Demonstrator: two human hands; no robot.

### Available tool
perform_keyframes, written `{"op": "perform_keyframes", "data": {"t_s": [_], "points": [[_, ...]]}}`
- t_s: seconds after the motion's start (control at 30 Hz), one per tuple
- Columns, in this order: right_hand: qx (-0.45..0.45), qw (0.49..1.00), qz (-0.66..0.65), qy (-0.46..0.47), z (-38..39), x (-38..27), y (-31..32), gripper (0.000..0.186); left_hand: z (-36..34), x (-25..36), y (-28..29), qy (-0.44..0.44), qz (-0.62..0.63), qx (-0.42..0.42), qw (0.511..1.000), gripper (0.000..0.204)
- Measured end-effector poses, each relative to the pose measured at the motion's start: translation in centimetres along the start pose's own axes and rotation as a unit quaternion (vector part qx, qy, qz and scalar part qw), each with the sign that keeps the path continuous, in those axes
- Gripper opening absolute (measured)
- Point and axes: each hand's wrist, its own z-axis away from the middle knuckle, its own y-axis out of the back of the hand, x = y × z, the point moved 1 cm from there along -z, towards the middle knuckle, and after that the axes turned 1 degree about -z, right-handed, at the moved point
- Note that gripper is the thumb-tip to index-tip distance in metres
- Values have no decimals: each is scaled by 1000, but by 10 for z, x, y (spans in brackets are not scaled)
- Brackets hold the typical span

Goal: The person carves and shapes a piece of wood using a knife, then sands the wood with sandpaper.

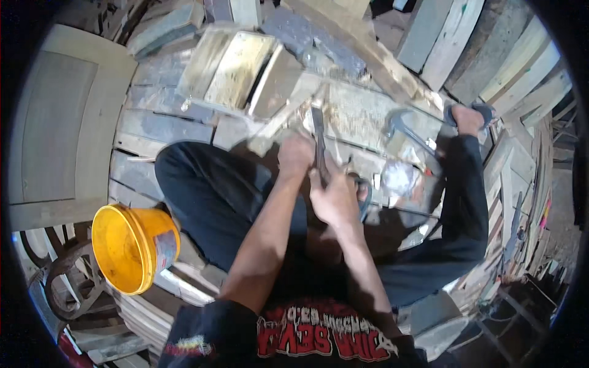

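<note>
A dark, flat-bladed tool point(318, 126), like a chisel, points away from me, upright in view, its tip by pale wood shavings and a narrow wooden piece point(281, 122). My right hand point(333, 195) is closed around the tool's lower part. My left hand point(294, 154) is closed just left of the tool, touching or very near it; what its fingers grip is hidden. A hammer point(410, 134) lies on the boards to the right, above a pale, shiny object point(400, 179) that I cannot make out. My dark-trousered legs frame the work.
A yellow bucket point(119, 248) is at my left, below a large panel point(52, 132). A small wooden box-like piece point(236, 70) sits beyond my hands. Long planks point(438, 43) and stacked timber crowd the back and right. A curved frame point(64, 276) lies at lower left.
</note>
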Motion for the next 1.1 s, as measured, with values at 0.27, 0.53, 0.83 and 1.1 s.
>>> {"op": "perform_keyframes", "data": {"t_s": [0.27, 0.53, 0.83, 1.1], "points": [[-87, 987, -94, -92, -6, 2, 6, 52, -8, -18, -28, -97, -21, 77, 992, 56], [43, 989, 100, 102, 28, 43, -6, 57, -27, -44, -41, -266, -163, 223, 924, 40], [-172, 964, -203, -27, 10, 60, 15, 75, -37, -56, -62, -230, -148, 173, 946, 37], [-110, 971, -201, -65, 14, 45, 9, 66, -33, -37, -49, -195, -90, 57, 975, 29]]}}
